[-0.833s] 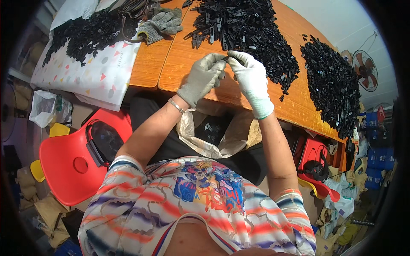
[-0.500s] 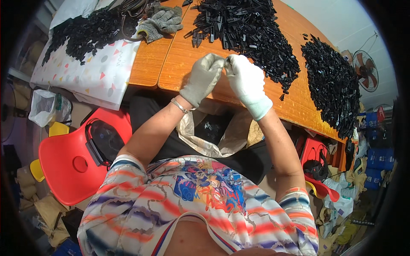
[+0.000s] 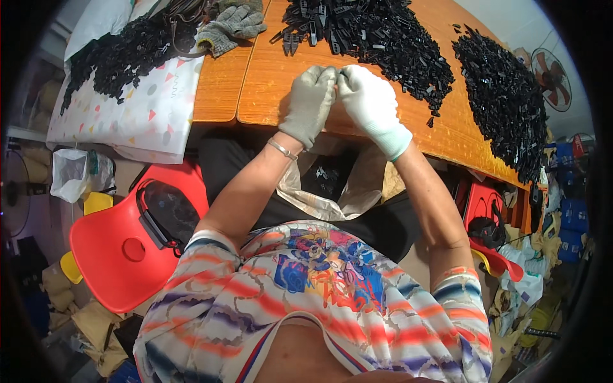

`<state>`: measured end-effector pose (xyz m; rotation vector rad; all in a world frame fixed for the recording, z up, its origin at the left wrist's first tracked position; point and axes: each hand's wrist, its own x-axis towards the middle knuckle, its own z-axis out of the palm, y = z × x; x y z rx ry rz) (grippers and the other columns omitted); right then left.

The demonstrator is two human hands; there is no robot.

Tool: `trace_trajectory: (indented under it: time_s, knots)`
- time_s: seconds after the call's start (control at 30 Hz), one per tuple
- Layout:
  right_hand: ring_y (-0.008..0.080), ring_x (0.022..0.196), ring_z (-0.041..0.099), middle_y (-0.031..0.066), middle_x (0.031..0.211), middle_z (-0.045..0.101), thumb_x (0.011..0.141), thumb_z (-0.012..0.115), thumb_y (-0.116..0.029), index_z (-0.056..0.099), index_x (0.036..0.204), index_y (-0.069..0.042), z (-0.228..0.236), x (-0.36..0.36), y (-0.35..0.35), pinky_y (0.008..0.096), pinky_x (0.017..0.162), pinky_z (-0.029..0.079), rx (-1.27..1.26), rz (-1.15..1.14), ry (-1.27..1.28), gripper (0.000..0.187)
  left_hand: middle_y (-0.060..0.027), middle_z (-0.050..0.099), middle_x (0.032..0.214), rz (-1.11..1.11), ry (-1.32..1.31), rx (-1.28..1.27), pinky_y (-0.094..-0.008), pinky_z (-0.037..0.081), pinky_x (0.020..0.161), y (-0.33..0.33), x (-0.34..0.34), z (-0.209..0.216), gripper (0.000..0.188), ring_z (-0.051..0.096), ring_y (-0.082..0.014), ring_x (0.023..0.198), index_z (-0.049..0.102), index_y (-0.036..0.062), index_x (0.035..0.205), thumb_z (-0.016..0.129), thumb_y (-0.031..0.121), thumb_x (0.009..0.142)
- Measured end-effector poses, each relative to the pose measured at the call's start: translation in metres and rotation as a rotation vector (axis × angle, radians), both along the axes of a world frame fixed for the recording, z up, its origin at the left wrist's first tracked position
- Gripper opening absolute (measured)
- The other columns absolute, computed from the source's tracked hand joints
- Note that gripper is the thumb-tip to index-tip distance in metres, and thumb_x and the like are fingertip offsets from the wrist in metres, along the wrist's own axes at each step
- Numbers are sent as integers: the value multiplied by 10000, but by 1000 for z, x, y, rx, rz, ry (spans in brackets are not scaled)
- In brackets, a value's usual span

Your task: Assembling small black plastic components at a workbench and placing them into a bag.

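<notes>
Head view: both hands gloved, raised over the near edge of the wooden bench, tips nearly meeting. Right hand, white glove: fingertips pinching a small black part, mostly hidden. Left hand, greyer glove: fingers curled in just beside the part; cannot tell whether they grip it.

Beyond the hands, slightly right: heap of black pieces. Farther right: second black heap. Left of the hands: grey knitted gloves, then loose black bits on a patterned sheet. Below the hands, at the lap: pale sack, mouth wide, dark pieces inside. Lower left: red chair.
</notes>
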<state>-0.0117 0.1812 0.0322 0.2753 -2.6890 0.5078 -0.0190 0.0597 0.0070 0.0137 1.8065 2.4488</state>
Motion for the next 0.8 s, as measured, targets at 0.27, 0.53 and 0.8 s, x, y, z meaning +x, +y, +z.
trace_trajectory:
  time_s: [0.27,0.53,0.8]
  knots:
    - [65,687,564,-46,805,650,940,560,-331,678,1094,-49,20,2,37,232,640,438,-797,147,-602,342,-6,565,770,-273,-51,-22,-173,342,430,-17,2,5,231,454,-31,521,526,40,1122,486,228,993]
    - [52,733,534,-23,864,625,936,575,-317,655,1145,-21,26,16,40,206,669,416,-1119,238,-619,371,10,544,759,-343,-113,275,-132,350,463,-16,7,-11,200,443,-14,533,529,68,1081,484,248,1007]
    - [78,613,554,24,678,639,899,645,-196,653,823,-1,-4,21,18,225,595,446,-1171,157,-525,210,13,496,766,-410,-261,446,-152,320,500,-6,33,-19,208,395,-28,567,515,75,1011,418,258,1031]
